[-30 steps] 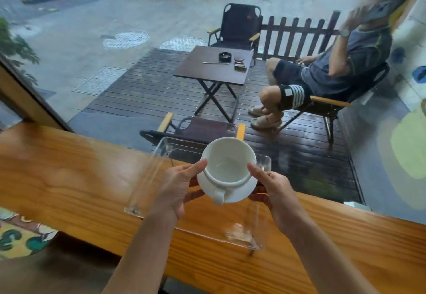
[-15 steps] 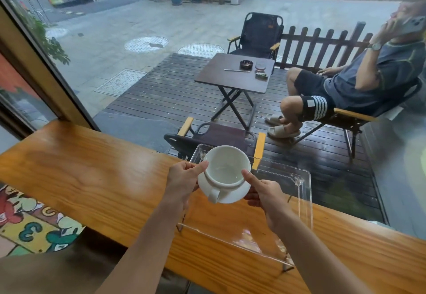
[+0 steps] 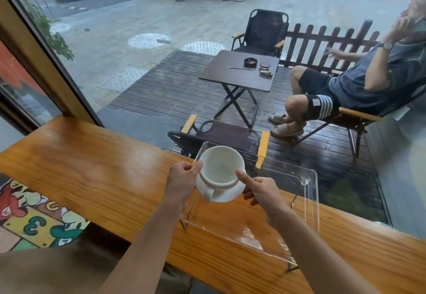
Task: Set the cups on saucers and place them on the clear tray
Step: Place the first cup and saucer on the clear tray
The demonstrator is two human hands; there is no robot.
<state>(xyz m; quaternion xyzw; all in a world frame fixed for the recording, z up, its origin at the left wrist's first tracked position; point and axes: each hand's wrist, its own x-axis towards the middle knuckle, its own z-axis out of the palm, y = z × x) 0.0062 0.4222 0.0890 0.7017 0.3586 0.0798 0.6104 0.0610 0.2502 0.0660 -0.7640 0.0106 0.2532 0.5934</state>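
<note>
Both hands carry a white cup (image 3: 220, 171) seated on its saucer (image 3: 227, 195), the left hand (image 3: 183, 182) pinching the left rim and the right hand (image 3: 261, 193) pinching the right, each grip closed on the saucer's edge with a thumb against the cup. Compared with a moment ago, the pair sits farther over the clear tray (image 3: 310, 204), above its far left corner on the wooden surface (image 3: 96, 178). It looks still held aloft, so lowering it onto the tray floor seems next.
</note>
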